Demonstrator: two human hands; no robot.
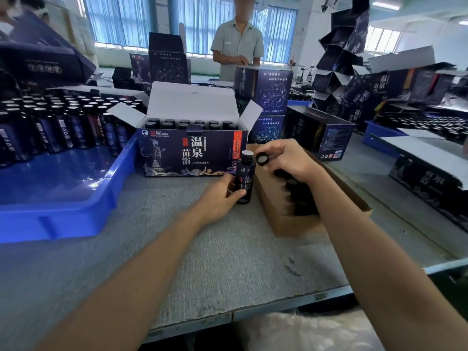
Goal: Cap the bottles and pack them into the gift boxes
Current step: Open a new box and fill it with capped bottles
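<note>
Capping step, mid-frame: left hand [222, 191] grip wrapped round the bare-necked bottle [245, 182], right hand [286, 160] pinching what looks like a cap [262, 159] (blurry), so next it needs seating and twisting.

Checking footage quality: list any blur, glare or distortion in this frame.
Head view: the bottle in the left hand reads sharp; the cap pinched by the right hand slightly soft; caps in the cardboard box smear dark; glare sheens the blue tray; wide-angle distortion tilts the windows.

Dark navy bottle [244, 177], bright blue tray [65, 198]
</note>
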